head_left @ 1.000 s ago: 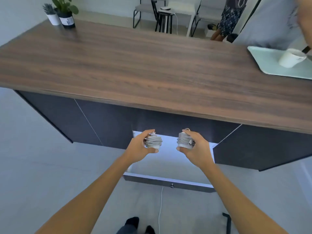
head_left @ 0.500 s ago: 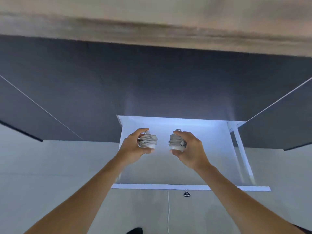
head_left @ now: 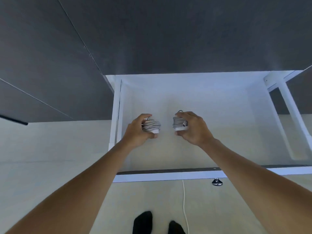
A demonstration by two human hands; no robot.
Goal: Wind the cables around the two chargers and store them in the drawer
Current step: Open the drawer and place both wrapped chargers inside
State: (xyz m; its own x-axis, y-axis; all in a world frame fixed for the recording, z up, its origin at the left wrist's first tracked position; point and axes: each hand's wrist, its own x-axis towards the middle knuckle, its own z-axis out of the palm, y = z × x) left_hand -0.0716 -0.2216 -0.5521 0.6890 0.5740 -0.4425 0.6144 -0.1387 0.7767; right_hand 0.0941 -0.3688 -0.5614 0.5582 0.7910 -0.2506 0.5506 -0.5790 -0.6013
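Both wound chargers held over open drawer [head_left: 253, 115]
Left hand [head_left: 137, 132] grips left charger [head_left: 152, 126], right hand [head_left: 194, 128] grips right charger [head_left: 179, 124]; fingers hide both bodies.

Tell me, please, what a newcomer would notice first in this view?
Two hands meet over the open white drawer: the left hand grips one cable-wound charger, and the right hand grips the other charger. Below the drawer front, a white cable trails across the floor.

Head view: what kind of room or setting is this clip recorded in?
Probably an office or home interior, at a dark-fronted cabinet. A white pull-out drawer stands open over a pale tiled floor, and each hand holds a cable-wound charger above it. Nothing in this frame settles the room further.
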